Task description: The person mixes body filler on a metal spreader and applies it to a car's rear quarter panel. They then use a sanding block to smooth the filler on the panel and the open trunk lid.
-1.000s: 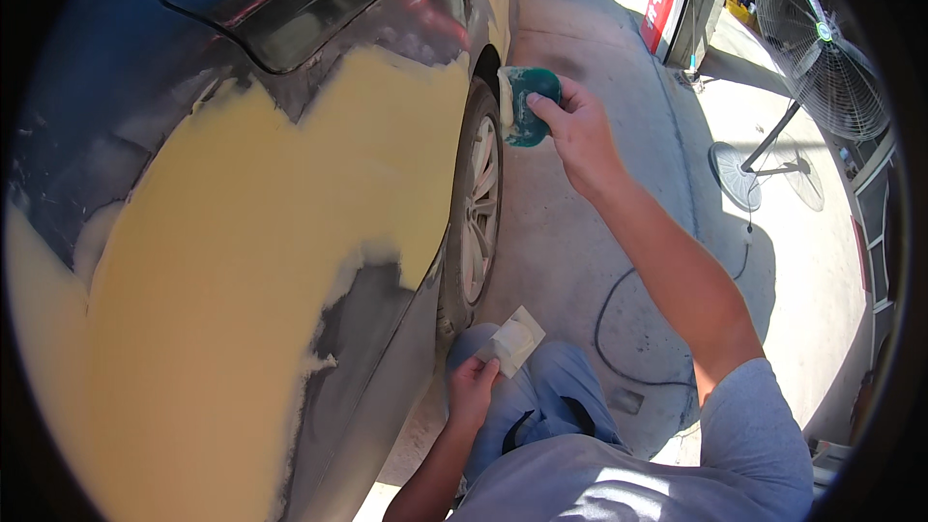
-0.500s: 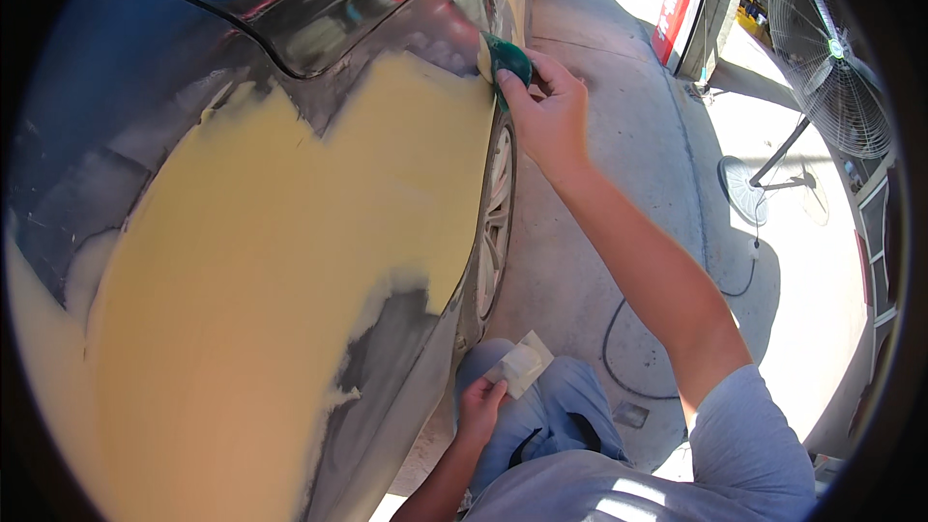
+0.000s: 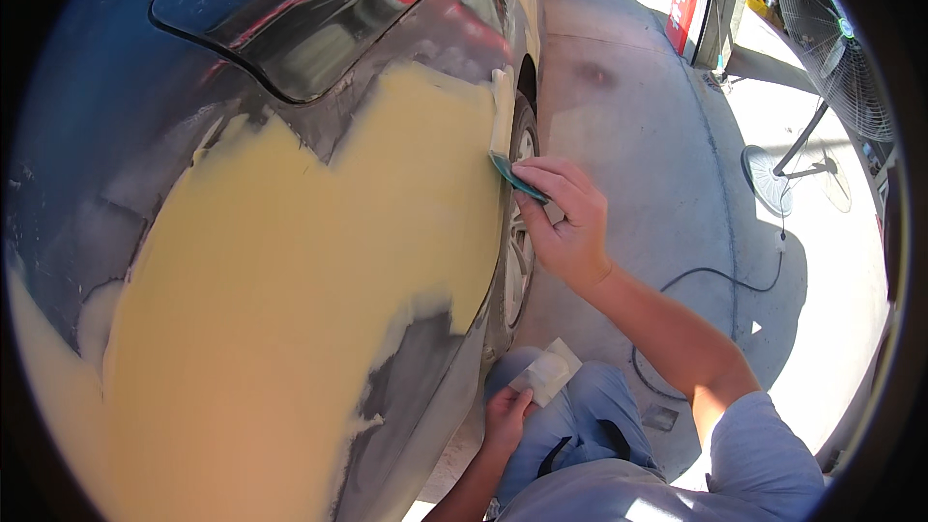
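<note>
Over by the car (image 3: 97, 164), the right hand (image 3: 570, 230) pinches a green filler spreader (image 3: 518, 181) between thumb and fingers. The spreader juts leftward past the fingertips, at the foot of a pale filler strip (image 3: 502, 116) along the wheel-arch edge. Near the knees, the left hand (image 3: 505, 418) grips a pale square palette (image 3: 549, 371) by its near end.

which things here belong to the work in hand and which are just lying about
In use:
- green spreader, in the right hand
- pale card, in the left hand
- car with its yellow coat

Just around:
- fan
- cable
- red panel
</note>
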Demonstrator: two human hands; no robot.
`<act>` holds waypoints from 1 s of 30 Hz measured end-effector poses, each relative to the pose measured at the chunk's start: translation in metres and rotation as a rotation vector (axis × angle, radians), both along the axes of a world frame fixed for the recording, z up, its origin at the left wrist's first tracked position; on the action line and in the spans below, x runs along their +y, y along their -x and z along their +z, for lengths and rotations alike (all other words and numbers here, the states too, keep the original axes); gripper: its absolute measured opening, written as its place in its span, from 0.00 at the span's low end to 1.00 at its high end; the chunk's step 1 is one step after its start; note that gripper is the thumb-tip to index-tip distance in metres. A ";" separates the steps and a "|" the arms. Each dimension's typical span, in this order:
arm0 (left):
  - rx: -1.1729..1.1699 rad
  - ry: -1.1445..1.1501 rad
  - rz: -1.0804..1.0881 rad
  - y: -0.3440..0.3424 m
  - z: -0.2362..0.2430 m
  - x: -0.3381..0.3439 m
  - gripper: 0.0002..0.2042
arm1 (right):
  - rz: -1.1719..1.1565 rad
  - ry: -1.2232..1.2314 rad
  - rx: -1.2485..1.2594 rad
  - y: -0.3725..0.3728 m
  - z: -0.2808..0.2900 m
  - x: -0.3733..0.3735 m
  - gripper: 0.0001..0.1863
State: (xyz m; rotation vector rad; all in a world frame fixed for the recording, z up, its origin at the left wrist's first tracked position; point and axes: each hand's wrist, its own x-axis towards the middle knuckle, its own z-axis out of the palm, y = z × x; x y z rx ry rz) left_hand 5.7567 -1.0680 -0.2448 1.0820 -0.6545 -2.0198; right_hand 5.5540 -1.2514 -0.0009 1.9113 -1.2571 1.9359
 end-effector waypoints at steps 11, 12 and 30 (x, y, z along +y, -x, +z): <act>0.035 -0.005 0.011 0.002 -0.001 0.000 0.14 | 0.049 -0.265 -0.209 0.070 0.067 -0.063 0.11; 0.048 -0.002 0.016 0.001 -0.002 0.000 0.14 | 0.007 -0.300 -0.172 0.074 0.075 -0.073 0.11; 0.098 -0.004 0.016 -0.005 -0.002 -0.002 0.14 | 0.064 -0.373 -0.039 0.026 0.085 -0.032 0.10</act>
